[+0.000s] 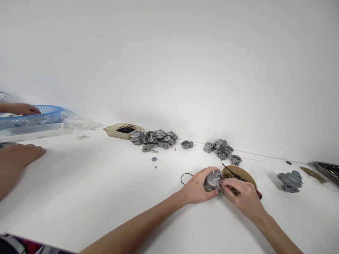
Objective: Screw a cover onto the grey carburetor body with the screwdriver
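My left hand (197, 187) is wrapped round a grey metal housing (212, 181) with a domed top, holding it above the white table. At the right side of this housing my right hand (245, 195) pinches with thumb and fingers; what lies between them is too small or hidden to name. Just behind and under my right hand stands a tan bowl (251, 174) of small brass-coloured screws (234, 190). A screwdriver with a dark shaft (230, 170) and a red handle (259, 194) lies across the bowl. Beside my left hand is a black rubber ring (182, 176), partly covered.
Grey housings lie in a pile (160, 139) and a smaller cluster (221, 148) by the wall. One assembled housing (291, 181) stands at right, near loose brass parts (314, 174) and a dark tray (321, 169). At left, another person's hands (23, 109) are near a blue basket (53, 111).
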The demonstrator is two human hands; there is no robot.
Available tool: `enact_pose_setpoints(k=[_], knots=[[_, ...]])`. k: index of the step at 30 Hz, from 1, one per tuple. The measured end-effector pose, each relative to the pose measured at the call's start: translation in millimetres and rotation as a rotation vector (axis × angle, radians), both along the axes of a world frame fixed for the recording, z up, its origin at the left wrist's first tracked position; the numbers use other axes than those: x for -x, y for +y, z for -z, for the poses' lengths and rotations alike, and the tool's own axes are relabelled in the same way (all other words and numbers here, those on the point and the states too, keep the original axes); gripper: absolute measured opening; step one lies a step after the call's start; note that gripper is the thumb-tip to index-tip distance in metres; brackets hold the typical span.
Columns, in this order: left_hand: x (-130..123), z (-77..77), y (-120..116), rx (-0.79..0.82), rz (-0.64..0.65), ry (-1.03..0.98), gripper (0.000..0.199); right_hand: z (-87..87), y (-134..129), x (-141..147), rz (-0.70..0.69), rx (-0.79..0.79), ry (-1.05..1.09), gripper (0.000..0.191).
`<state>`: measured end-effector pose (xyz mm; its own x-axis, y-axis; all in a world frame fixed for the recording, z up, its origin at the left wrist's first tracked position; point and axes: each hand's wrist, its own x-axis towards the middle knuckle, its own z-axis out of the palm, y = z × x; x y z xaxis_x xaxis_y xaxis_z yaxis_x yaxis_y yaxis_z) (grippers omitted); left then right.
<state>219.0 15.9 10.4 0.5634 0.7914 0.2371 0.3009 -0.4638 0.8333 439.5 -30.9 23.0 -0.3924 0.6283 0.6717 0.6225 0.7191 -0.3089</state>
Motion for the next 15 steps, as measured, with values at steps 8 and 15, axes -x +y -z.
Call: enact_pose_setpoints(k=[8, 15], knots=[[-6.1, 1.5, -5.9, 0.011, -0.053, -0.006, 0.063, 1.6, -0.5, 0.6, 0.030, 0.022, -0.008, 0.018], [-5.0, 3.0, -7.8, -0.013, -0.005, -0.004, 0.063, -1.2, -1.8, 5.9, 0.030, 0.079, 0.053, 0.013]])
